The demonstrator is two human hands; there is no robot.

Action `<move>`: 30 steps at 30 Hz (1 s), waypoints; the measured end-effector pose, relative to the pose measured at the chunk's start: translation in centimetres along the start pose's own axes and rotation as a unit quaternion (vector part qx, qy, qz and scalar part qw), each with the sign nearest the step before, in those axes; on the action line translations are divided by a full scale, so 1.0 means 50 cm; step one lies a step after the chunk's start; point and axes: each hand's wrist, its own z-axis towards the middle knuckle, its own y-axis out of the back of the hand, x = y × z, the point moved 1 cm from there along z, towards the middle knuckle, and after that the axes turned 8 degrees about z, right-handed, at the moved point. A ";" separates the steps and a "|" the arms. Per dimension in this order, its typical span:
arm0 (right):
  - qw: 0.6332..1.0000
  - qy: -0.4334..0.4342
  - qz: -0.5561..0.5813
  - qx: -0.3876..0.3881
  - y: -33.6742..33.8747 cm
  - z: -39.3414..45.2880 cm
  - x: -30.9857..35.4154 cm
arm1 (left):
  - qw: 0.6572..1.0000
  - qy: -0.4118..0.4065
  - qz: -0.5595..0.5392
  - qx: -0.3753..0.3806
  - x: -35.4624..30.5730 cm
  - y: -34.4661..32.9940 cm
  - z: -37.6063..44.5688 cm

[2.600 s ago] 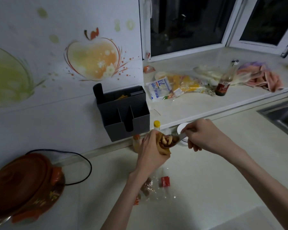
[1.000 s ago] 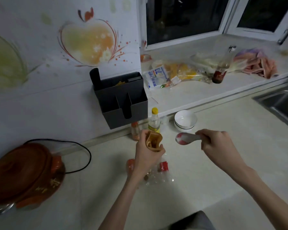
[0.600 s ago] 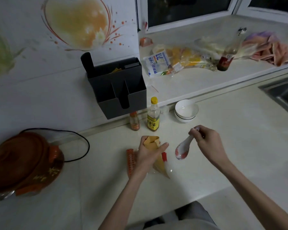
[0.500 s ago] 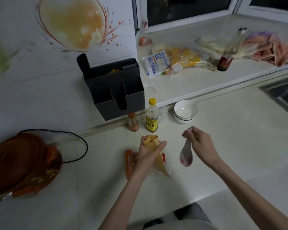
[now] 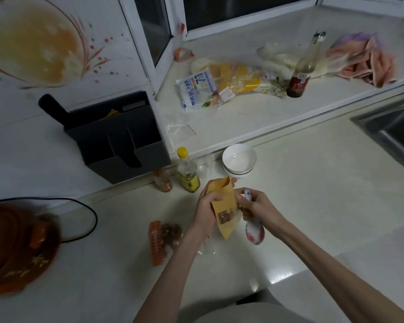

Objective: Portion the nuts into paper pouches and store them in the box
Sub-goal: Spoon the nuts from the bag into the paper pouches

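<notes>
Dim indoor light, glare on the countertop (image 5: 278, 275), wide-angle bending and blur toward edges.

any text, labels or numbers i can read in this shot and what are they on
"7:1": large print on the white and blue packet on the sill; its column of blue characters is too blurred to read.
Yellow-capped bottle: label too small to read.
Dark sauce bottle: red label unreadable.
Gold characters on the brown clay pot: blurred.
Paper pouch and spoon: no text visible.
</notes>
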 end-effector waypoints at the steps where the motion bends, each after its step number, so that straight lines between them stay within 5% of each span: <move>1: 1.000 -0.001 -0.003 0.006 0.016 0.006 0.002 | 1.000 0.004 -0.008 0.012 0.004 -0.005 0.010; 10: 0.996 -0.014 -0.074 -0.047 0.149 0.060 -0.032 | 0.986 0.104 0.124 -0.035 0.129 -0.060 0.083; 14: 0.992 -0.012 -0.119 -0.050 0.186 0.084 -0.085 | 0.956 0.105 0.228 -0.150 0.176 -0.090 0.100; 24: 0.964 -0.091 -0.233 -0.091 0.240 0.152 -0.207 | 0.919 0.170 0.218 -0.281 0.302 -0.087 0.166; 30: 0.945 -0.148 -0.287 -0.059 0.259 0.168 -0.235 | 0.901 0.182 0.286 -0.270 0.341 -0.062 0.204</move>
